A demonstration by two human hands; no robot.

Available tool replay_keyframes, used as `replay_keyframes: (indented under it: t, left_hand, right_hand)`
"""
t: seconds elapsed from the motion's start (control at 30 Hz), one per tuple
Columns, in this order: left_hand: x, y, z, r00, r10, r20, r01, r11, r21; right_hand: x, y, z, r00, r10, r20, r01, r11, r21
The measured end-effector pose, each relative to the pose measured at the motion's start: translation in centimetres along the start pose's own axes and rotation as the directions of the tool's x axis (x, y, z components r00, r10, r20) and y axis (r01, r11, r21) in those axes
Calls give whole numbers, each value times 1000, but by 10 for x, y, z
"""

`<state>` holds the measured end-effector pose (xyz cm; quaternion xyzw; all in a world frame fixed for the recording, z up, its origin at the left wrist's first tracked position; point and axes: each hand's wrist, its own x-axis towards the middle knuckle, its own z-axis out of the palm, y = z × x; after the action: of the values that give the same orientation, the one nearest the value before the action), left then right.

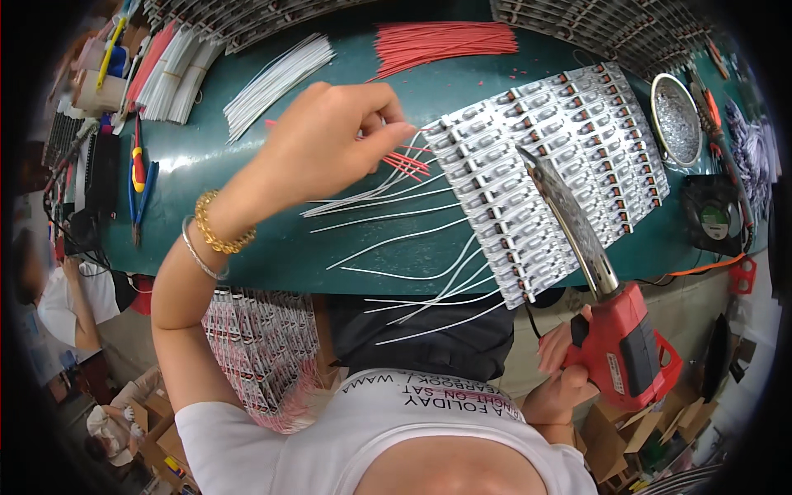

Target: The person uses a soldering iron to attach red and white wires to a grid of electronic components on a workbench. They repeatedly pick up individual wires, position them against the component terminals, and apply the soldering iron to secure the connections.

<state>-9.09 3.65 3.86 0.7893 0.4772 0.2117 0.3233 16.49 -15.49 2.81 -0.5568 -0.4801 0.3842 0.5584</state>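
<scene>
My left hand (338, 136) is closed in a pinch at the upper left corner of a panel of small circuit boards (569, 165). A thin red wire (423, 129) runs from its fingertips to that corner. More red wires (406, 167) show under the hand, partly hidden by it. Several white wires (388, 221) trail leftward from the panel's left edge. Low on the right, my right hand (565, 371) grips the handle of a red and black soldering gun (631, 351). Its long metal nose points up and left over the panel; whether the tip touches is unclear.
Bundles of red wires (445, 45) and white wires (276, 82) lie at the back of the green table (247, 231). Pliers (140, 186) lie at the left. A round metal bowl (676, 120) and a black spool (711, 216) are at the right. More panels (260, 334) hang below the edge.
</scene>
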Motion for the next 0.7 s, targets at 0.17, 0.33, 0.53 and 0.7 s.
replay_keyframes:
  t: [0.17, 0.33, 0.53, 0.7]
  left_hand:
    - [-5, -15, 18, 994, 64, -85, -70, 995, -68]
    - [-8, -30, 35, 987, 108, -123, -121, 987, -104]
    - [-9, -33, 35, 986, 103, -131, -120, 984, -130]
    - [-8, -35, 39, 983, 117, -138, -133, 984, -116]
  right_hand:
    - [-3, -2, 26, 981, 52, -187, -86, 980, -179]
    - [11, -14, 50, 981, 174, -90, -186, 971, -150]
    - [7, 1, 44, 984, 179, -9, -179, 983, -43]
    - [9, 1, 50, 975, 221, -22, -222, 975, -23]
